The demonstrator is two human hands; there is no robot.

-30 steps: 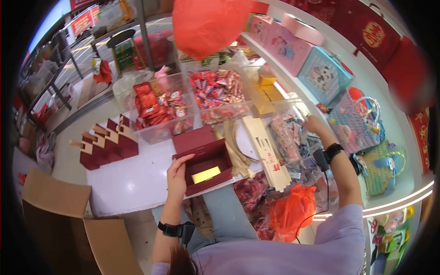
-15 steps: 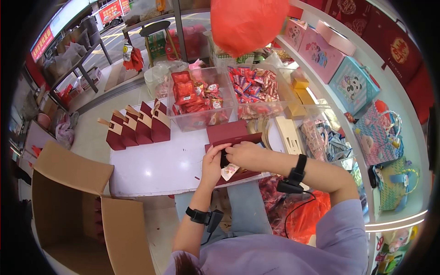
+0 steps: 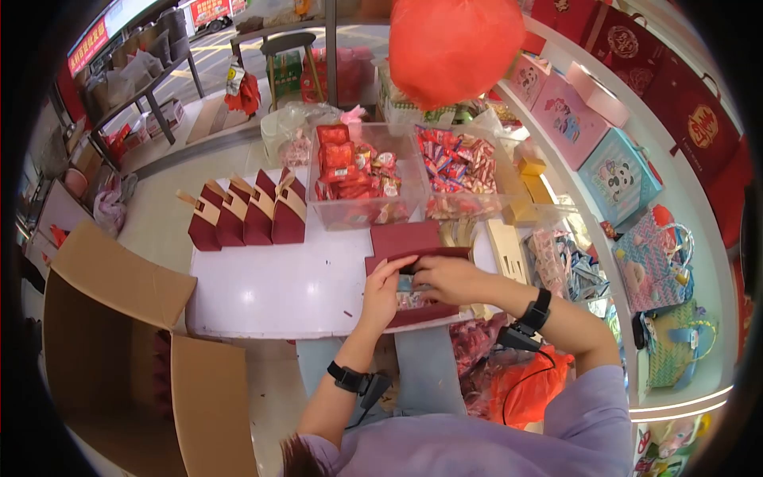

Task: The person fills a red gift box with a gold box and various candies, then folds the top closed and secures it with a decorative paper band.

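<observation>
A maroon gift box [image 3: 433, 315] lies open in front of me at the table's near edge, with patterned wrapped packets [image 3: 411, 300] inside it. My left hand [image 3: 380, 296] holds the box's left side, its fingers stretched along the top of the upright wall and its thumb lower. My right hand [image 3: 449, 278] reaches in from the right with bent fingers over the opening. Whatever its fingertips hold, if anything, is hidden. Behind the box lies a flat maroon piece of card [image 3: 405, 237].
Several closed maroon boxes [image 3: 288, 219] with beige tops stand at left on the white table [image 3: 254, 286]. Clear bins of red packets [image 3: 338, 163] and wrapped sweets [image 3: 461, 163] sit behind. Beige cut-out strips [image 3: 505, 248] lie right. An open cardboard carton [image 3: 211, 405] stands lower left.
The cream floral packet near my right hand has gone from the box's front edge; patterned packets now show inside. My right hand has shifted slightly, and the view has moved a little.
</observation>
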